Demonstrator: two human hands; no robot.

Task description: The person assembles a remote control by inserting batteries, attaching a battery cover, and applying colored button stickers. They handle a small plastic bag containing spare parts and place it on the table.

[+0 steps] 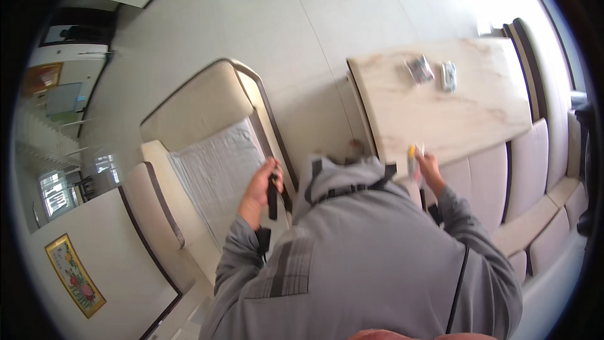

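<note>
My left hand [257, 190] is closed around a black elongated object [272, 203] that hangs below the fingers, above the sofa seat on my left. Its exact kind does not show. My right hand [430, 170], closed too, grips a small item with a yellow top and a pale, partly see-through body [413, 162], by the near edge of the marble-patterned table [453, 116]. Blur hides what kind of item this is. On the table lie a small dark-and-clear packet [419, 70] and a pale narrow packet [448, 77], both beyond my right hand.
A beige sofa section [195, 97] with a grey cover [217, 157] stands at my left. More cushioned seating [484, 179] runs along the table's near and right sides. Pale floor tiles [251, 19] stretch ahead. A framed flower picture [75, 276] hangs on the left wall.
</note>
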